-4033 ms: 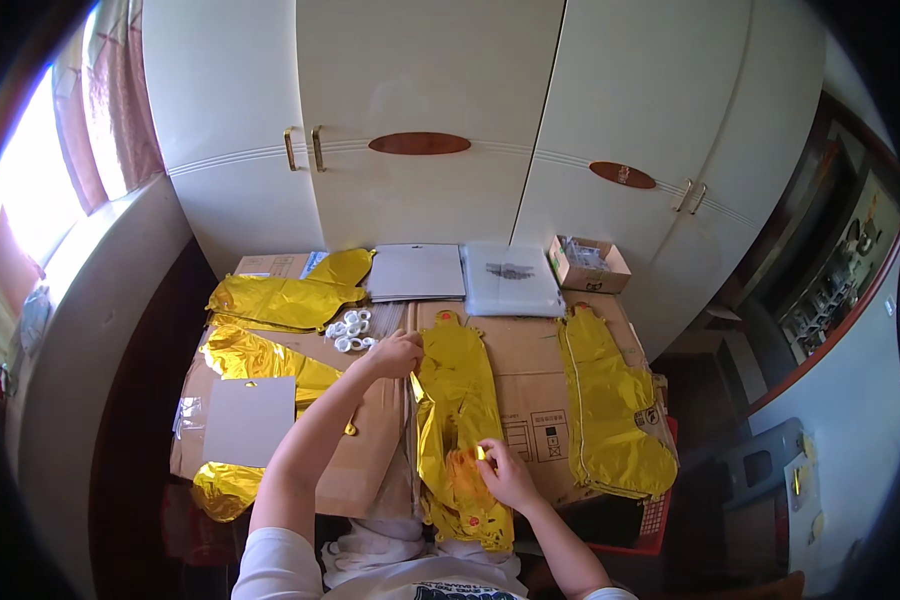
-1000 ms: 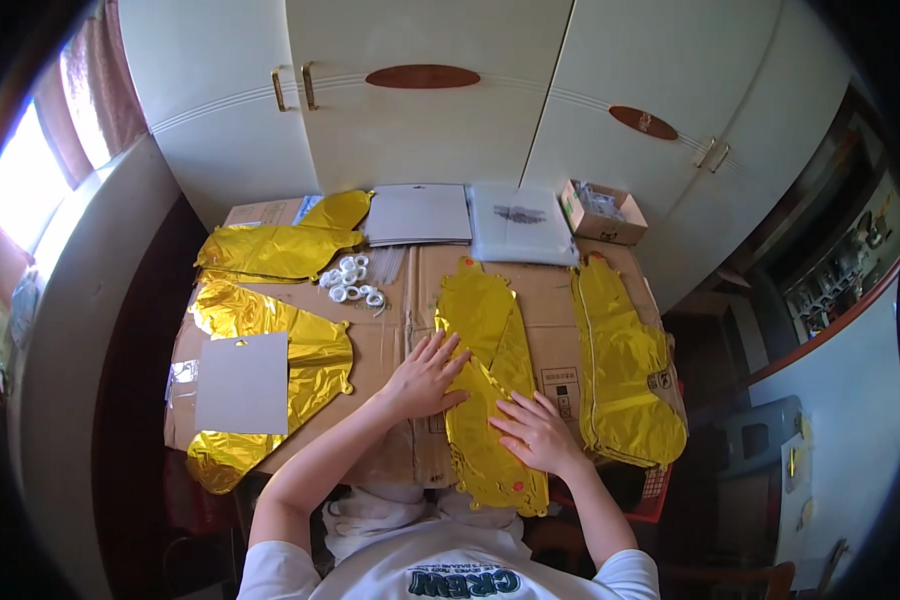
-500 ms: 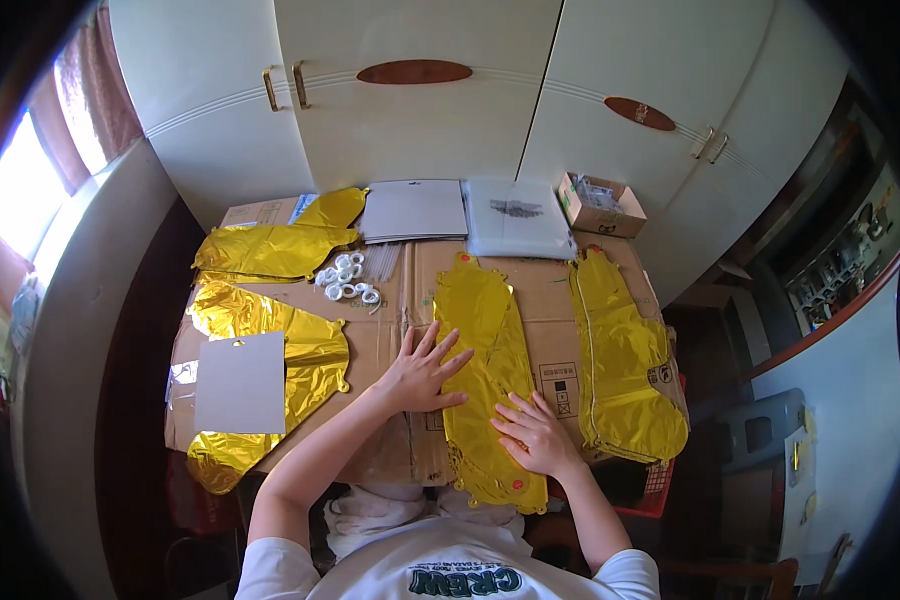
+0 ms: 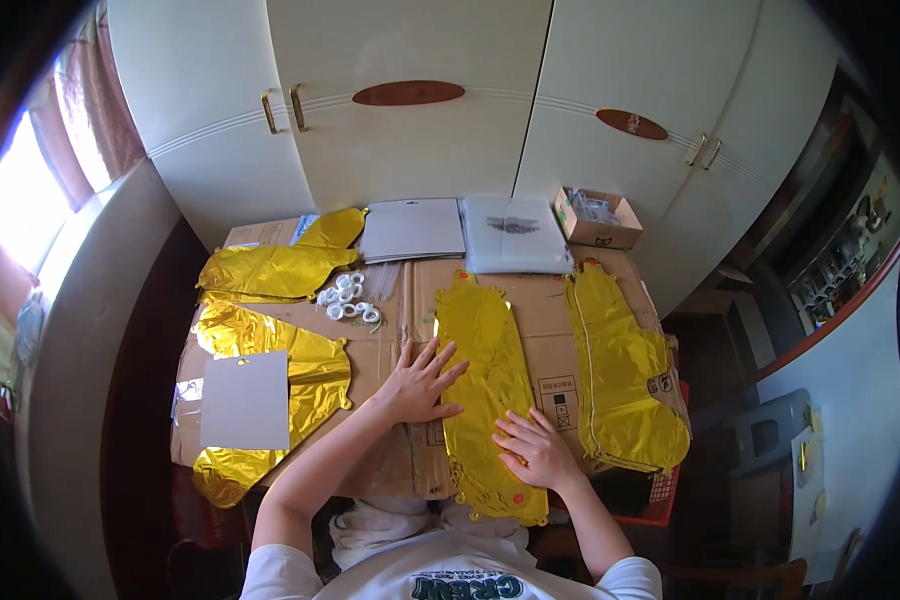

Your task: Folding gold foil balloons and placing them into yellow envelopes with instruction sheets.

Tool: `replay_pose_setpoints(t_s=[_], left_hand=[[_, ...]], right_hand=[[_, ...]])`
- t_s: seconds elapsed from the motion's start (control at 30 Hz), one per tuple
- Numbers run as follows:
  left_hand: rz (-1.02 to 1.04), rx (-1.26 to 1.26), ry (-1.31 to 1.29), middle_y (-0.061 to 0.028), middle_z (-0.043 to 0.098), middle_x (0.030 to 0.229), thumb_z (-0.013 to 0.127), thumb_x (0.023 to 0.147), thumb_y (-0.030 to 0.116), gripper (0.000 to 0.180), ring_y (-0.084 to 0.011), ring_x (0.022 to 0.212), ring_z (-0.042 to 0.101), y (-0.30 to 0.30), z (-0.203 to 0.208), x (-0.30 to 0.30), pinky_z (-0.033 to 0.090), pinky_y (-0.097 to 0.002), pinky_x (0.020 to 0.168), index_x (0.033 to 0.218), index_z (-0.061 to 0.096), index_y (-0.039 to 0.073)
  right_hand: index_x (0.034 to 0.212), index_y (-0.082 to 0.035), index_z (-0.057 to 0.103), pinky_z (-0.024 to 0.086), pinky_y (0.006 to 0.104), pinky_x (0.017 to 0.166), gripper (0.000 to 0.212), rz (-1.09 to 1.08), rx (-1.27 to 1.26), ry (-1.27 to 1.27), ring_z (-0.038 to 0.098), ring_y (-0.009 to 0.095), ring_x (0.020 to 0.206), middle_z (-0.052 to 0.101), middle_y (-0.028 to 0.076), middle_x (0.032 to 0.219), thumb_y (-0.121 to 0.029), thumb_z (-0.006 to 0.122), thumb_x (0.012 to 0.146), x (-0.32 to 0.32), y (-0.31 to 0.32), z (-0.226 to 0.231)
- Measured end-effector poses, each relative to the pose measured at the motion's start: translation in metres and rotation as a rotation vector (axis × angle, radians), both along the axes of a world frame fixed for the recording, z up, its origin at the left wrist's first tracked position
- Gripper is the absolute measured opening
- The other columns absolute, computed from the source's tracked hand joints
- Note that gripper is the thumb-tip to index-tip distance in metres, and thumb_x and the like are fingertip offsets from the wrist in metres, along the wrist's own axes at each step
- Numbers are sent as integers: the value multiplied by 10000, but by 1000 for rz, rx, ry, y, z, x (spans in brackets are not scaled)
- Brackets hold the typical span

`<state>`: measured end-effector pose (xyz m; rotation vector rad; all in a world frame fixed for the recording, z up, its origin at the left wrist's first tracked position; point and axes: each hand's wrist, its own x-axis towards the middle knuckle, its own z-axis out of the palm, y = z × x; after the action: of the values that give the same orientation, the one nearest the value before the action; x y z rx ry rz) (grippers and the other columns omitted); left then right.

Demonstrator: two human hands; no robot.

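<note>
A flat, uninflated gold foil balloon point(image 4: 482, 345) lies lengthwise in front of me, its lower end reaching the near table edge. My left hand point(image 4: 420, 386) rests palm down across its left edge, fingers spread. Flat on the balloon's lower right part is my right hand point(image 4: 538, 450), its fingers stretched out. Neither hand grips anything. To the right lies another flat gold foil balloon point(image 4: 625, 375). At the left, a grey card point(image 4: 245, 400) covers part of a crumpled gold foil balloon point(image 4: 320, 368); one more folded gold foil balloon point(image 4: 275, 270) lies behind it.
Cardboard point(image 4: 380, 440) covers the table. Along the back stand a stack of grey cards point(image 4: 413, 230), a pile of clear plastic bags point(image 4: 515, 240) and a small carton point(image 4: 598, 222) of packets. White ribbon rolls point(image 4: 348, 297) lie beside clear straws point(image 4: 382, 280). Cabinets point(image 4: 410, 140) rise behind.
The whole scene sits slightly lower in the picture, as the view has tilted up. Both hands stay at nearly the same places on the balloon.
</note>
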<state>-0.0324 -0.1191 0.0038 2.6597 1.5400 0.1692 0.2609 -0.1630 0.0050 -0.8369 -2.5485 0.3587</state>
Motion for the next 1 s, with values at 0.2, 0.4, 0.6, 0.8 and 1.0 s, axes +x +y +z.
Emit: replay_pose_setpoints(t_s=[0.2,0.4,0.6,0.8,1.0], left_hand=[[-25,104,25,-238,337,1515,505,789,778,939,-414,1428,275,2,4,-2,220,-657,1099,1486,374,163],[39,129,80,-298,359,1471,532,726,826,1046,-412,1401,318,9,9,-4,261,-616,1093,1471,386,107],[97,156,108,-257,443,1388,576,675,831,1123,-366,1312,417,22,14,-9,295,-582,1077,1416,420,2],[148,193,72,-154,538,1180,624,628,821,1100,-295,1161,499,39,13,-17,346,-502,1017,1307,480,-32],[198,133,116,-131,527,1190,641,561,853,1174,-266,1196,465,47,17,-20,364,-452,969,1301,469,-42]], right_hand=[[1082,-121,724,308,481,1132,266,-2,8,-8,545,224,1265,649,62,1263,-225,683,841,-1,0,1],[1066,-122,734,310,488,1129,257,-3,3,0,559,225,1249,661,61,1243,-225,686,835,-1,0,1],[1101,-126,713,311,505,1123,275,11,-10,-17,539,226,1269,640,64,1274,-250,667,861,2,1,-3],[1090,-123,714,310,501,1127,261,5,-18,-19,537,220,1273,639,62,1276,-246,663,865,0,1,-1],[1084,-121,715,301,509,1134,259,0,-26,-25,528,221,1283,636,63,1282,-252,663,867,1,1,-2]])
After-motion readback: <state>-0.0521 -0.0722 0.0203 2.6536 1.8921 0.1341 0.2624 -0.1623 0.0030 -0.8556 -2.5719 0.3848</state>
